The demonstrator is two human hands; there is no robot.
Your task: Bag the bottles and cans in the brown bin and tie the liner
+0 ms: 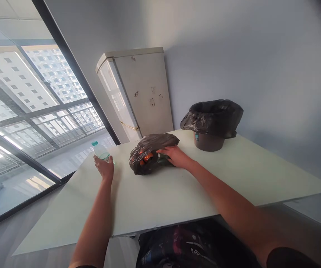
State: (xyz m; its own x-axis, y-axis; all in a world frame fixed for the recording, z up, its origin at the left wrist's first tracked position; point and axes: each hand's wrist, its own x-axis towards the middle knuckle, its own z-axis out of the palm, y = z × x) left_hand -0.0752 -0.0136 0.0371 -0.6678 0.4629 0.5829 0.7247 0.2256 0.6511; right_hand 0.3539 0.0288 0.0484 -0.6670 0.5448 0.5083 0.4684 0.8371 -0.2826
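Black plastic bag (160, 140): lying on the table, about mid-width and towards the far edge; crumpled, its mouth facing near; no writing legible.
Bag contents: orange can (148, 157) with a metallic end, at the mouth; other orange pieces beside it, partly covered by film; a greenish item (162, 156) by the right hand, mostly hidden, kind uncertain.
Right hand (175, 155): at the right side of the bag, fingers extended to its mouth; whether they are clamped on film or on an item cannot be told.
Left hand (104, 167): closed around a bottle, thumb on the right side, fingers on the left.
Bottle (104, 156): clear plastic, teal cap (94, 143), at the left of the table; lower part hidden by the hand; label bears lettering too small to read.
Bucket (209, 143): dark brown, far right on the table, standing upright; black liner (216, 118) folded over the rim; interior unseen; teal label (196, 136), partly covered, unreadable.
Table (149, 204): pale top, left corner and right end both visible.
Refrigerator (146, 85): off-white, beyond the table; dark blemishes on its side, base hidden by the tabletop.
Below near edge: dark printed fabric or film (177, 242), pink and white marks, cut off by the frame.
Sleeve (289, 257): black, right arm, cut off.
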